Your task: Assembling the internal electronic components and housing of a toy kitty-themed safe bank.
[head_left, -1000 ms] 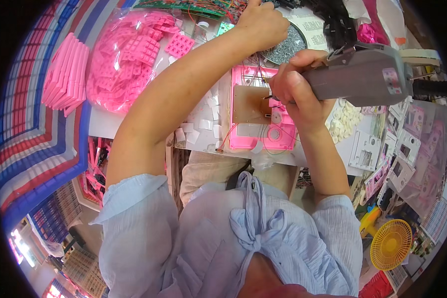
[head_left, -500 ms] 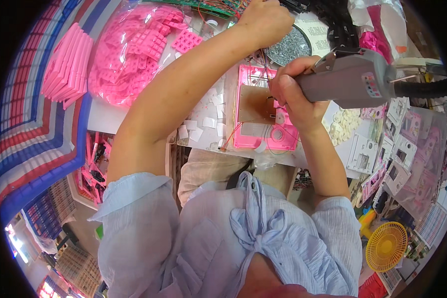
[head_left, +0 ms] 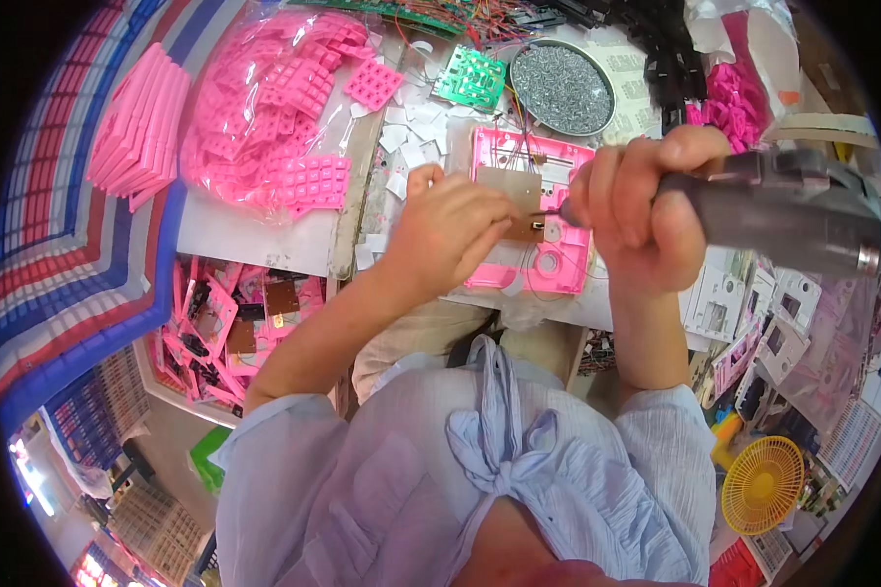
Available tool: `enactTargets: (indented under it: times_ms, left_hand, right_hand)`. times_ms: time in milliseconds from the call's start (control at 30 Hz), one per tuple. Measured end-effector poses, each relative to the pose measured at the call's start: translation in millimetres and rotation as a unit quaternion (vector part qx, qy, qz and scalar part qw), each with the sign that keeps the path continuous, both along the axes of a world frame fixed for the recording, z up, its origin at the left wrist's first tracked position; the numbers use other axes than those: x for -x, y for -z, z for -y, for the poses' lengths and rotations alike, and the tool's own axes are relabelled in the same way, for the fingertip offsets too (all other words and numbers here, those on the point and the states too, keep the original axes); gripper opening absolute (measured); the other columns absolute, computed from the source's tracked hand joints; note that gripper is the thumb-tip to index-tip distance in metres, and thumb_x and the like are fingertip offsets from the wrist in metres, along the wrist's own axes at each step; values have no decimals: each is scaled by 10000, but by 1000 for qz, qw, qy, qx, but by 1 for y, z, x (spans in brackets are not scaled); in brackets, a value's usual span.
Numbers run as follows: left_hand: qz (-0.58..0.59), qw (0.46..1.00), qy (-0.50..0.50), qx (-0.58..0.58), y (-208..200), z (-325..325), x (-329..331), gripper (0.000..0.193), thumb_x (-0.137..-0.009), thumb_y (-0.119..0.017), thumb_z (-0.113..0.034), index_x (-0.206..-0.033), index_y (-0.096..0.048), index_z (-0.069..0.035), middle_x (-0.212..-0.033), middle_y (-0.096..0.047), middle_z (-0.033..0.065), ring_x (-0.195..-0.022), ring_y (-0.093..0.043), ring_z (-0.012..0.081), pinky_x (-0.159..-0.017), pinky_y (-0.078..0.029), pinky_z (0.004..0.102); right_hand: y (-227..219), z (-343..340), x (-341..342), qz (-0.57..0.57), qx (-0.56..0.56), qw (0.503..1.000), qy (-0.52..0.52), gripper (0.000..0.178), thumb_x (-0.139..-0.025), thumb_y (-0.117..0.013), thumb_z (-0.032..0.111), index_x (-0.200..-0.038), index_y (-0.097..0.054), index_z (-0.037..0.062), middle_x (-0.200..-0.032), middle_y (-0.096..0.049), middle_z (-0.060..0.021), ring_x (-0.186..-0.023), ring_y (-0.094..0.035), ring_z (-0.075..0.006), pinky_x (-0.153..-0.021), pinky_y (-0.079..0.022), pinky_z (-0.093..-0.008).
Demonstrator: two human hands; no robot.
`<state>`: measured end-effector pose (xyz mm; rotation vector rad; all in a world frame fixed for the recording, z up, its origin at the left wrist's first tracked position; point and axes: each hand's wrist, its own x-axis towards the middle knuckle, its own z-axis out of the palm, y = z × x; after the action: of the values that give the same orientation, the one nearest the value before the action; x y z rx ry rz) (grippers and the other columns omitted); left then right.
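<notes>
An electric screwdriver (head_left: 773,210) with a grey body lies nearly level in my right hand (head_left: 646,201), its thin bit pointing left. Below the bit is a pink plastic housing (head_left: 480,279), laid flat on the work surface with a brown circuit board (head_left: 504,191) and thin wires in it. My left hand (head_left: 450,230) reaches over the board's left side, its fingers drawn together beside the bit's tip. Whatever those fingertips pinch is too small to make out. Beyond the housing stands a round dish (head_left: 563,86) of small grey screws.
Pink keypads fill a clear bag (head_left: 255,108) at the left, beside stacked pink panels (head_left: 137,127). A green circuit board (head_left: 470,78) lies near the dish. A bin (head_left: 235,333) of pink parts sits lower left; white panels (head_left: 715,303) and a yellow fan (head_left: 762,486) are at the right.
My left hand has come back from the screw dish to the board. The screwdriver has swung lower and to the right, with its bit now at the board.
</notes>
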<state>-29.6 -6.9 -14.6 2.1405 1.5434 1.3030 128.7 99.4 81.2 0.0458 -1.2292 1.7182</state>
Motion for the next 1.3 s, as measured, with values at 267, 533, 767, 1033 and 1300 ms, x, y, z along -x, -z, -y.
enactTargets:
  times_ms: [267, 533, 767, 1033, 1300]
  left_hand:
    - [56, 998, 4, 0, -5, 14, -10, 192, -798, -753, -84, -974, -686, -125, -913, -690, -7, -765, -587, 193, -803, -334, 389]
    - [16, 998, -12, -57, -5, 17, -8, 201, -771, -782, -85, -931, -671, -134, -901, -683, -18, -754, -576, 182, -791, -326, 401]
    - [-108, 994, -28, -2, -6, 19, 8, 181, -810, -758, -145, -976, -689, -124, -1003, -706, -21, -994, -667, 165, -997, -318, 480]
    - [-221, 974, 49, 17, -10, 29, 14, 105, -854, -704, -210, -910, -714, -122, -1038, -705, -23, -1111, -642, 118, -1084, -280, 559]
    - [-160, 985, 51, 31, -13, 29, 15, 111, -844, -693, -201, -897, -707, -104, -1010, -727, -8, -1067, -658, 112, -1081, -323, 521]
  right_hand:
    - [-3, 20, -2, 7, -3, 1000, -11, 331, -942, -663, 143, -1164, -448, 27, -601, -498, -44, -476, -443, -113, -478, -428, -315]
    - [6, 29, 4, 25, 10, 1000, 6, 283, -917, -623, 40, -1133, -450, -18, -632, -538, -70, -482, -485, -119, -483, -463, -313]
    - [34, 31, 1, 94, 32, 993, 64, 243, -891, -618, -22, -1102, -498, -34, -706, -586, -86, -532, -546, -118, -489, -457, -273]
    - [51, 33, -2, 165, 40, 982, 81, 200, -874, -666, -29, -1048, -567, -12, -845, -617, -67, -673, -579, -96, -583, -472, -244]
    - [56, 40, -1, 298, -178, 932, 100, 201, -927, -601, 0, -1034, -444, 65, -675, -490, -47, -520, -437, -127, -517, -404, -335]
